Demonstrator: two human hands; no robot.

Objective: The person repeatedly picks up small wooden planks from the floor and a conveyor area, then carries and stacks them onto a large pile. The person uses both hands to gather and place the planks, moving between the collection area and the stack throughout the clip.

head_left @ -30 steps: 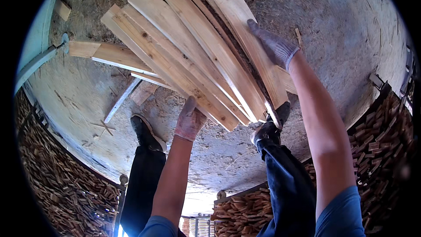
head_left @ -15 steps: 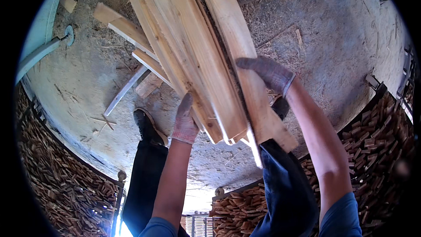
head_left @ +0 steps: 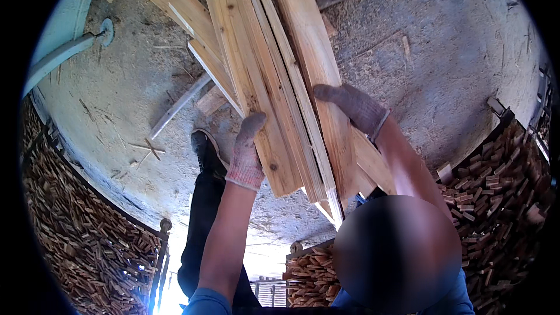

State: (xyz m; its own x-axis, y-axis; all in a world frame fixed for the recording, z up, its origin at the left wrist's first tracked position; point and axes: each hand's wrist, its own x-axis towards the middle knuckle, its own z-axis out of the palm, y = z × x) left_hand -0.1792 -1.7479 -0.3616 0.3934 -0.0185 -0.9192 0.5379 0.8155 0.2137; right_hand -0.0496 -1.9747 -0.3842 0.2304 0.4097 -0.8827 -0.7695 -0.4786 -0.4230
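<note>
Though uneven, boards point(head_left: 274, 81) between gloved fingers point(head_left: 254, 120)

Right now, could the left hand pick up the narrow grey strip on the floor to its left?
Probably not without letting go: the left hand grips the edge of the boards. The grey strip has its near end uncovered, though.

Wood workshop: heaped wood pieces point(head_left: 81, 216), littered floor point(head_left: 446, 90).

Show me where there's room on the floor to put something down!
Mostly bare floor lies between the gloved right hand and the piled wood pieces at right. Between that hand and the gloved left hand, wooden boards crowd in.
</note>
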